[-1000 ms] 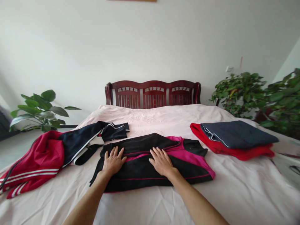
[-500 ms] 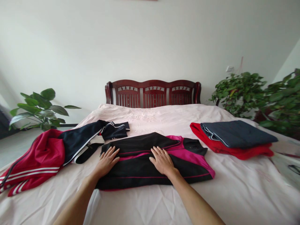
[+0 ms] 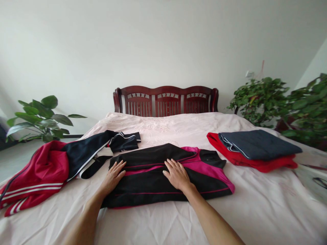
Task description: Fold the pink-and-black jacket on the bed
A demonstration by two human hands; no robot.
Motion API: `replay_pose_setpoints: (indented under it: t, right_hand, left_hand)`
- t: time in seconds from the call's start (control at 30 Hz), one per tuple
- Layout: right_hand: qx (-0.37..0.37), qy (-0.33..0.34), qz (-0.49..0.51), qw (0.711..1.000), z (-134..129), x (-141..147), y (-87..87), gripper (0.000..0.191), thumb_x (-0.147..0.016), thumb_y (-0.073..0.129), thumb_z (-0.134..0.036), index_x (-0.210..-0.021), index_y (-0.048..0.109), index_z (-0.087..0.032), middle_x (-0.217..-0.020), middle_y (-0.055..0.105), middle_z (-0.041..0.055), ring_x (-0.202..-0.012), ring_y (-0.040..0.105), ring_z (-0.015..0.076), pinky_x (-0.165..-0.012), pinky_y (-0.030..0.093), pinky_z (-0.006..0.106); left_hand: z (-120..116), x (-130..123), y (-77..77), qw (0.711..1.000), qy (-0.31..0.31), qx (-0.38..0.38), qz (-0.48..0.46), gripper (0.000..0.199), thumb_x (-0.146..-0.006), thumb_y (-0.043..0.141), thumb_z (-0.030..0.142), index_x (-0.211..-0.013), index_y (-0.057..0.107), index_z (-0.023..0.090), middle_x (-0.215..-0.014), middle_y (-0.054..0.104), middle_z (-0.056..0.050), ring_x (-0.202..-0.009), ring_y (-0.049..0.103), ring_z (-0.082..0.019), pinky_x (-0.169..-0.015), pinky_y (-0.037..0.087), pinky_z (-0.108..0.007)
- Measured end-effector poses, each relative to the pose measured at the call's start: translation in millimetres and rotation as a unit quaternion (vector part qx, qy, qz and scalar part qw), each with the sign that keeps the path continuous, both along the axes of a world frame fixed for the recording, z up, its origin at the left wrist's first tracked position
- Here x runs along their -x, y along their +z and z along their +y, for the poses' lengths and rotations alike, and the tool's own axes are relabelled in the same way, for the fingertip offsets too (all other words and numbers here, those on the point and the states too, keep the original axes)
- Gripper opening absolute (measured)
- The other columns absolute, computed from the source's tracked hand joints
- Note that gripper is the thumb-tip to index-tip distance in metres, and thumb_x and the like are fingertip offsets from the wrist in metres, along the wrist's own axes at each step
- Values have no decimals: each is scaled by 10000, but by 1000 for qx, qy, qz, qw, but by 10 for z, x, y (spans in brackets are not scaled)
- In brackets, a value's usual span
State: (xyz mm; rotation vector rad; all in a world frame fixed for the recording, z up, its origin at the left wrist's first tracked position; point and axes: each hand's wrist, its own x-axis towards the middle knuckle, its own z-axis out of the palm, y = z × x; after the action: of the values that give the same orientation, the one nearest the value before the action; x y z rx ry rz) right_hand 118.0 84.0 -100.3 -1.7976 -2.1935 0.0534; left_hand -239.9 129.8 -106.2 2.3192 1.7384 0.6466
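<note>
Pressing down with both palms, we are holding a black and magenta track jacket (image 3: 153, 180) flat in the middle of the pale pink bedspread (image 3: 158, 221), with its far part apparently doubled over toward the near side. Our left hand (image 3: 112, 177) is lying close to the jacket's left edge, and our right hand (image 3: 176, 175) is resting across its magenta stripe. On both hands the fingers (image 3: 170, 166) are spread flat against the cloth, pinching nothing. To the right, a dark grey folded garment (image 3: 258, 144) is sitting on a folded red garment (image 3: 255, 165), so that stack is looking done. To the left, a red and black tracksuit top (image 3: 43, 173) is lying loosely bunched and unfolded, its sleeve sprawling beside the jacket, so that piece and the jacket under our hands are remaining.
</note>
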Motion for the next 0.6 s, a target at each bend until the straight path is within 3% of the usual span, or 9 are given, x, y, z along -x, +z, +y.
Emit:
replay_pose_setpoints:
  t: [0.6]
  right_hand:
    - [-17, 3, 12, 1000, -21, -4, 12, 598, -991, 346, -539, -1488, 432, -217, -1571, 378, 61, -1467, 277, 243, -1191, 189, 441]
  left_hand:
    - [37, 55, -49, 996, -12, 2, -83, 585, -937, 369, 508, -1402, 542, 199, -1552, 441, -50, -1501, 229, -258, -1215, 251, -473]
